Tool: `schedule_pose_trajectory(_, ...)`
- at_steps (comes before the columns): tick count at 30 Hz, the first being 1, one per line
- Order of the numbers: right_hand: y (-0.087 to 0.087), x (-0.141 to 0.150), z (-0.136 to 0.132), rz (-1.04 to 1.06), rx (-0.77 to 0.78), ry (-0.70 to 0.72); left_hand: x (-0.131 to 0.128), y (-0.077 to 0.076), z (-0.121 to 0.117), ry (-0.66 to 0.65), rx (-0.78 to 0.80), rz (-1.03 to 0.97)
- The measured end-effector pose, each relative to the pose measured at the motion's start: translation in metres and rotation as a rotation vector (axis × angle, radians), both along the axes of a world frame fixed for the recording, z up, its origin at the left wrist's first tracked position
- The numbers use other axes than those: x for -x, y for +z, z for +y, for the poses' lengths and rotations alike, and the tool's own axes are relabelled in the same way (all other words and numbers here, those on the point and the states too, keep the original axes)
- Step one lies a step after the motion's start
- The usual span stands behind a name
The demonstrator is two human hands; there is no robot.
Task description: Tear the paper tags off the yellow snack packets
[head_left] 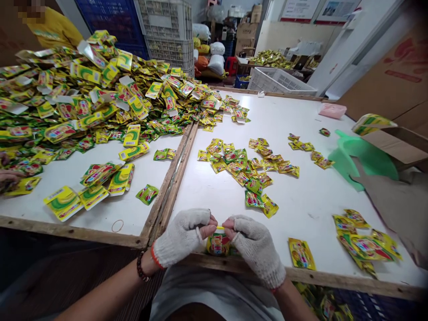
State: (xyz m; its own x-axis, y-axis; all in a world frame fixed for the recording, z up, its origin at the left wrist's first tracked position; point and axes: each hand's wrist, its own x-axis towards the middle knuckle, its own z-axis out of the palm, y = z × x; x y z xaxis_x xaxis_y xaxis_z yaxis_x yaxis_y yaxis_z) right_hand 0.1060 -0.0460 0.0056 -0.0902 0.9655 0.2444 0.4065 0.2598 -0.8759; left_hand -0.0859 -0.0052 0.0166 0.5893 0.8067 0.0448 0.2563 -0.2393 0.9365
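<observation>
At the table's front edge, a small printed carton (218,243) in green, red and yellow stands between my two hands. My left hand (183,236), in a white fingerless knit glove, pinches the carton's top left side. On the other side, my gloved right hand (256,245) has its thumb and fingers closed at the top right corner. Part of the carton's upper edge is hidden by my fingertips. Just beyond my hands lie loose green and yellow sachets (254,199). A single yellow sachet (301,253) is right of my right hand.
A large heap of cartons and sachets (110,96) covers the left table, where someone's hand (10,175) shows. A wooden strip (177,171) divides the tables. At right are a green plastic scoop (364,156) and cardboard (397,209); a white crate (281,81) stands behind.
</observation>
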Motion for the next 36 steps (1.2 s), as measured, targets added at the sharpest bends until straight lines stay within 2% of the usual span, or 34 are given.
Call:
schedule_pose_trajectory(5, -0.004, -0.012, -0.009, -0.099, -0.158, 0.256, 0.007, -0.007, -0.012, -0.130, -0.367, 0.035)
schedule_pose_trajectory(8, -0.011, -0.015, -0.016, -0.211, -0.259, 0.285, 0.008, -0.007, -0.019, -0.183, -0.472, 0.110)
schedule_pose_trajectory(10, -0.016, -0.014, -0.018, -0.200, -0.271, 0.251, 0.006, -0.007, -0.023, -0.151, -0.394, 0.118)
schedule_pose_trajectory(14, -0.022, -0.006, -0.016, -0.079, -0.162, 0.038, 0.002, -0.015, -0.026, 0.121, -0.093, 0.026)
schedule_pose_trajectory(16, -0.023, -0.003, -0.015, -0.055, -0.163, -0.026, 0.000, -0.021, -0.024, 0.200, -0.072, -0.030)
schedule_pose_trajectory(20, -0.022, -0.003, -0.010, -0.142, -0.257, 0.015, 0.000, -0.030, -0.020, 0.192, -0.155, -0.076)
schedule_pose_trajectory(24, -0.017, -0.006, -0.007, -0.259, -0.292, 0.107, 0.003, -0.026, -0.018, 0.146, -0.141, -0.044)
schedule_pose_trajectory(27, -0.020, -0.006, -0.007, -0.267, -0.300, 0.103, 0.001, -0.022, -0.018, 0.103, -0.185, -0.045)
schedule_pose_trajectory(30, -0.026, -0.003, -0.009, -0.194, -0.260, 0.039, -0.001, -0.019, -0.016, 0.074, -0.171, -0.026)
schedule_pose_trajectory(34, -0.034, 0.001, -0.011, -0.107, -0.102, -0.072, 0.000, -0.014, -0.013, 0.168, 0.023, -0.015)
schedule_pose_trajectory(36, -0.036, 0.002, -0.012, -0.113, -0.030, -0.093, 0.000, -0.012, -0.014, 0.177, 0.034, -0.001)
